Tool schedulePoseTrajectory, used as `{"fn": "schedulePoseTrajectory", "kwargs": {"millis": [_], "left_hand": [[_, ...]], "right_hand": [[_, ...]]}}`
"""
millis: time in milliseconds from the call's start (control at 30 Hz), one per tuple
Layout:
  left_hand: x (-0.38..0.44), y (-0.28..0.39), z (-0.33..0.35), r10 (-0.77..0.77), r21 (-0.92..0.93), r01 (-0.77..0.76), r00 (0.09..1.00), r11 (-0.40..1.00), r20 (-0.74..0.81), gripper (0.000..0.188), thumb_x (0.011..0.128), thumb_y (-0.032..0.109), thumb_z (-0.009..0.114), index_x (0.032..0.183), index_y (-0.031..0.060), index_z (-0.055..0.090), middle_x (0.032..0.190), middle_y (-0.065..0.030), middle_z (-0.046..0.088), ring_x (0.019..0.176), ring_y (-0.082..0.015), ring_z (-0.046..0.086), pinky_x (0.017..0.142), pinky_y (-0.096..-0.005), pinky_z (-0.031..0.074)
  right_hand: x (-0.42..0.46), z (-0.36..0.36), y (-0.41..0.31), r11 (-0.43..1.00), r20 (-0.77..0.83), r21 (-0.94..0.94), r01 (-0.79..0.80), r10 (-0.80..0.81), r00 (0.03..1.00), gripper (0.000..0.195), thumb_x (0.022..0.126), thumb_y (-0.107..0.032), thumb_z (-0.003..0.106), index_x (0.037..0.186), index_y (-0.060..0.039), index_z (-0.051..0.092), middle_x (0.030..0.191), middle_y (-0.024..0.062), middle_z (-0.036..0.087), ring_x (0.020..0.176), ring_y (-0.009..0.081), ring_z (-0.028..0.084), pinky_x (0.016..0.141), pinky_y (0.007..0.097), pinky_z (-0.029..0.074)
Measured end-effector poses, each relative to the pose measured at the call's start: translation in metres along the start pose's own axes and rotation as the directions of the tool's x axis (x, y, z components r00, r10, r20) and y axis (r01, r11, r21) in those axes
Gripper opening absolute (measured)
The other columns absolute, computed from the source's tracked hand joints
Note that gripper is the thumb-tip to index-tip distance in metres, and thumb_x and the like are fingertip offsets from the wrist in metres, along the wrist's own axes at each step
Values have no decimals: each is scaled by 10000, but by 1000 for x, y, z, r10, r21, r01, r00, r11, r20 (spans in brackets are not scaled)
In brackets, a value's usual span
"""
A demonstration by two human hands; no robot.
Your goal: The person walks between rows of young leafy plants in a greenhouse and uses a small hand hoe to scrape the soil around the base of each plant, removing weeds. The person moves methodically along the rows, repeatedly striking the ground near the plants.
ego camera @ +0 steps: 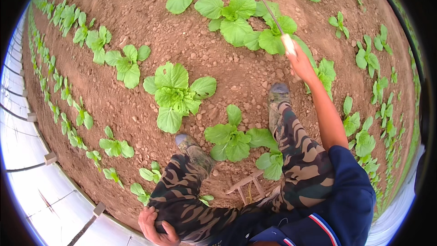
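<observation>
My right hand (299, 60) is closed around the pale handle (289, 44) of a tool with a long, thin metal shaft (269, 10), reaching forward over leafy green plants (272, 36). The tool's far end is blurred, so its shape cannot be told. My left hand (157, 227) rests on my left knee in camouflage trousers, holding nothing, with thumb and fingers apart. A larger plant (171, 92) with holes in its leaves grows ahead of my left boot (191, 148). Another plant (233, 142) stands between my boots.
Beneath me is part of a low wooden stool (244, 181). Rows of young plants (114, 147) run left and right across the brown, clumpy soil (164, 41). A pale plastic greenhouse wall (24, 136) with a frame curves along the left. A dark pipe (397, 7) lies at the right.
</observation>
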State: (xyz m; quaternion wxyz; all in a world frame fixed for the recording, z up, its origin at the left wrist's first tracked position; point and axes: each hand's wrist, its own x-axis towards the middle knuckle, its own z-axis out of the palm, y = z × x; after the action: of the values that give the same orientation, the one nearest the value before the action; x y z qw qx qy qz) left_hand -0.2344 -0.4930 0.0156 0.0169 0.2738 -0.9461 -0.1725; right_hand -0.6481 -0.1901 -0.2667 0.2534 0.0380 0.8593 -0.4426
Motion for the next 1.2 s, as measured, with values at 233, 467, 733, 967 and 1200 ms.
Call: {"fn": "schedulePoseTrajectory", "kwargs": {"millis": [233, 467, 733, 967, 1200], "left_hand": [[-7, -3, -5, -21, 19, 21, 1000, 1000, 16, 307, 857, 244, 541, 1003, -25, 553, 1068, -198, 601, 1033, -387, 532, 976, -504, 377], [-6, -1, -1, -23, 18, 23, 1000, 1000, 18, 307, 862, 245, 543, 1006, -26, 554, 1064, -198, 598, 1034, -386, 533, 977, -506, 377], [-1, 6, 2, 15, 12, -16, 999, 1000, 34, 305, 872, 241, 543, 1010, -31, 554, 1064, -197, 592, 1025, -379, 536, 962, -499, 384], [-9, 13, 2, 21, 13, -22, 999, 1000, 38, 290, 861, 210, 545, 1015, -36, 555, 1060, -199, 594, 1023, -374, 536, 962, -497, 385], [-50, 6, -1, -13, 27, 14, 999, 1000, -34, 285, 861, 201, 542, 1026, -32, 561, 1072, -193, 598, 1029, -375, 535, 974, -496, 380]], "right_hand": [[-108, -19, 50, 999, 40, 24, -47, 46, 998, 562, 936, -179, 520, 1457, -122, 317, 828, 78, 544, 485, 123, 488, 424, 274, 432], [-110, -30, 53, 988, 49, 124, -96, 90, 995, 558, 924, -135, 518, 1451, -92, 340, 787, 53, 551, 448, 105, 483, 415, 262, 417], [40, -44, 33, 989, -109, -122, 81, -95, 990, 524, 940, -286, 518, 1418, -121, 379, 766, 92, 579, 468, 155, 536, 470, 334, 480], [46, -81, 107, 733, -151, -629, 259, -442, 884, 549, 938, -392, 521, 1409, -156, 368, 948, 170, 644, 602, 241, 633, 624, 399, 513], [-66, -95, 130, 954, -167, -274, -120, 76, 983, 504, 943, -372, 532, 1370, -128, 424, 888, 179, 630, 520, 199, 584, 526, 355, 486]]}}
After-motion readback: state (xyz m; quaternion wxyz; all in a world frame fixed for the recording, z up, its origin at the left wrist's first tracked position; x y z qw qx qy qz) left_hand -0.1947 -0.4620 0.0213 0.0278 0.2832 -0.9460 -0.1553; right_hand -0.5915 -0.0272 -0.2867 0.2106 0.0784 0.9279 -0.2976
